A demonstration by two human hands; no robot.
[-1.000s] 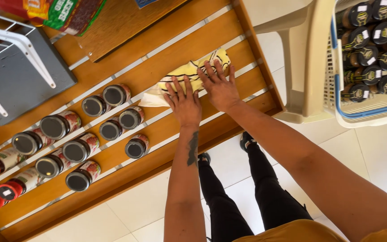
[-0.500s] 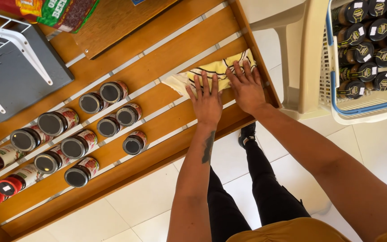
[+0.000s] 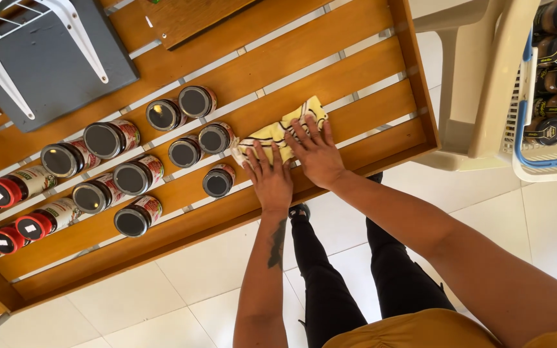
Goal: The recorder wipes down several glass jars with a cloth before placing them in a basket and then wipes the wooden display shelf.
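Note:
A yellow cloth [image 3: 273, 133] with dark stripes lies flat on a slatted wooden shelf [image 3: 369, 77]. My left hand [image 3: 271, 179] presses on the cloth's near left part, fingers spread. Beside it, my right hand [image 3: 317, 153] rests flat on the cloth's right part, fingers spread too. Just left of the cloth stand black-lidded jars [image 3: 216, 181], the nearest one almost touching my left hand.
More jars [image 3: 104, 138] with black and red lids stand in rows along the shelf's left part. A grey panel with white brackets [image 3: 40, 58] lies at the upper left. A white basket [image 3: 552, 129] of dark jars sits on a beige plastic chair [image 3: 478, 90] at the right.
Both hands and the cloth have slid left along the shelf, toward the jars.

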